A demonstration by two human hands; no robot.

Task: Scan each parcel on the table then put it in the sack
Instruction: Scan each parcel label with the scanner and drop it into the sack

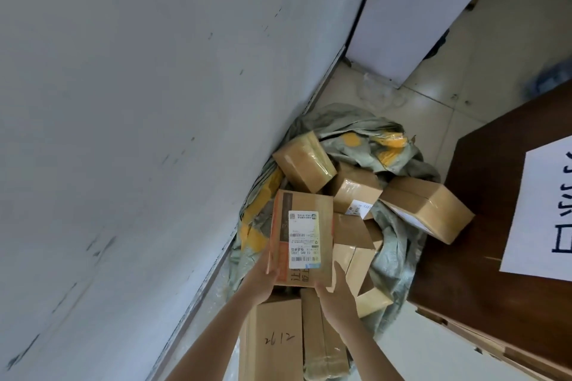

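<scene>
Room for moving is narrow: the sack (393, 244), grey-green with yellow patches, lies slumped on the floor (448, 86) between a scuffed pale wall (123, 133) on the left and the dark brown counter (483, 226) on the right, its cloth reaching both. Its mouth is spread wide and heaped with cardboard boxes. A taped box (305, 164) sits tilted at the far side. A leaning box (430, 210) rests on the sack's right rim against the counter's edge. A long box (275, 340) with handwritten numbers lies at the near end of the heap, beneath the forearms.

The parcel (301, 235), a cardboard box with a white shipping label facing up, is held over the middle of the heap at the sack's mouth; whether it touches the boxes below cannot be told. Both bare arms reach forward from the bottom of the view. The left hand (263, 275) has its grip closed on the parcel's near left edge, thumb over the labelled face. The right hand (335, 291) cups the near right corner, thumb lying up along the right side, its fingers hidden under the parcel.

On the counter lies a white sheet of paper (544, 210) with large dark writing. Beyond the sack, pale tiles run to a white cabinet (418, 9) by the wall.
</scene>
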